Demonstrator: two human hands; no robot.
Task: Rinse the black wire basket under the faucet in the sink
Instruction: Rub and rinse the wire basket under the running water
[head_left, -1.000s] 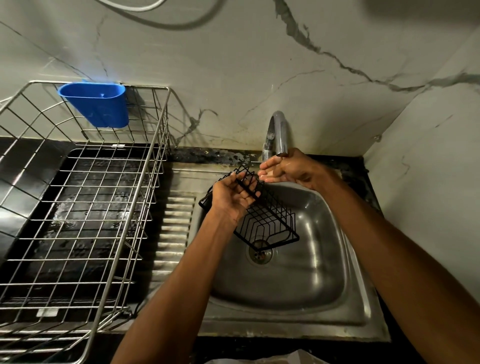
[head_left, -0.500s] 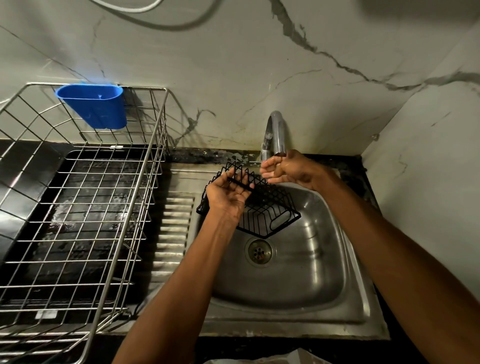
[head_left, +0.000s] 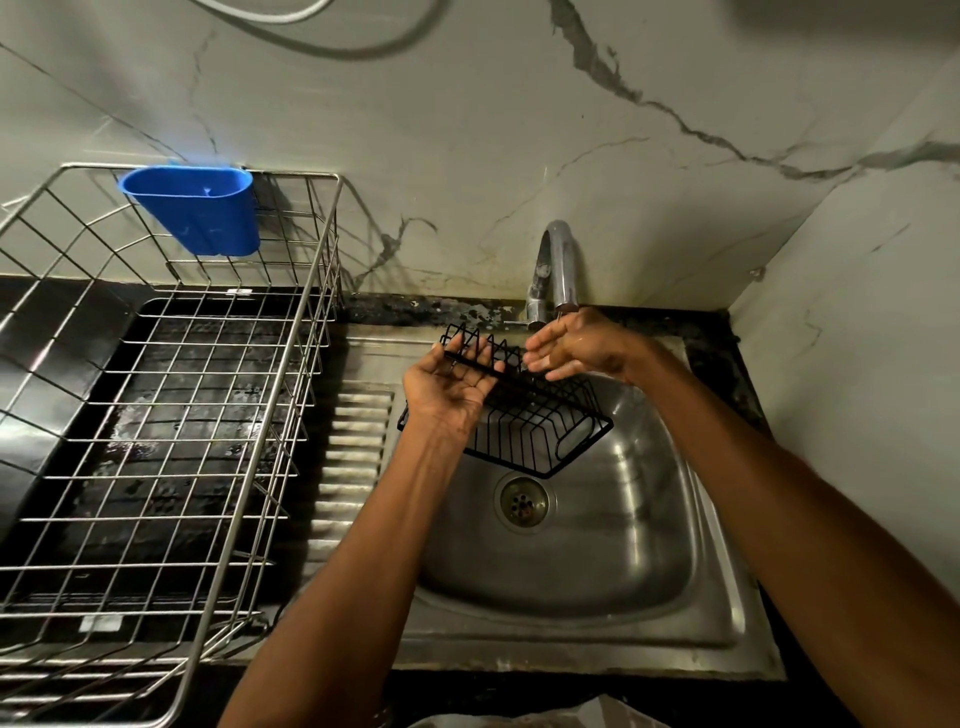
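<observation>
The black wire basket (head_left: 524, 415) hung tilted over the back left part of the metal sink (head_left: 623, 545), a little past the round drain (head_left: 523, 501) toward 12 o'clock. The left hand (head_left: 449, 387) was palm up under the basket's left side, and its fingers curled a little around a black bar of the basket and held it up. The right hand (head_left: 576, 348) was right under the mouth of the tap (head_left: 556, 270), at 2 o'clock from the left hand. Its fingers were straight and loose and held nothing. They pointed at the top edge of the basket, but I could not tell if they touched it. The right hand looked wet and shiny. A big silver wire rack (head_left: 171, 415) stood at 9 o'clock from the sink. A blue plastic cup (head_left: 200, 213) hung on the rack's back edge
</observation>
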